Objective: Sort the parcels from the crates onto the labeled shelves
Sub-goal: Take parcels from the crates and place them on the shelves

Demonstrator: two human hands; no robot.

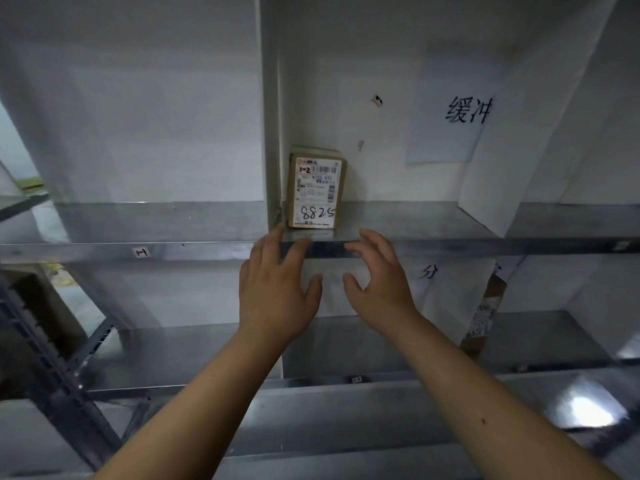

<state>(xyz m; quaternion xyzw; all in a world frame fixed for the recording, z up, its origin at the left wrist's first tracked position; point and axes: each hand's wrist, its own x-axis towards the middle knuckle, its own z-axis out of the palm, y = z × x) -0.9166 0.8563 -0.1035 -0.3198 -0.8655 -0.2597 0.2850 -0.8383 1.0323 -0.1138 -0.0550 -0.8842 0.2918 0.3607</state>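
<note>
A small brown cardboard parcel (316,188) stands upright on the upper metal shelf (398,220), tight against the white divider (272,133) on its left. Its white label carries a barcode, "1-2" and the handwritten number 8825. My left hand (277,289) and my right hand (377,289) hover just below and in front of the parcel, at the shelf's front edge. Both hold nothing, fingers spread and loosely curved. Neither hand touches the parcel.
A paper sign with handwritten characters (464,112) hangs on the back wall at the right. A small tag (141,252) marks the shelf's front edge. Another parcel (485,313) leans on the lower shelf (207,348) at the right. A dark crate (38,341) sits at the lower left.
</note>
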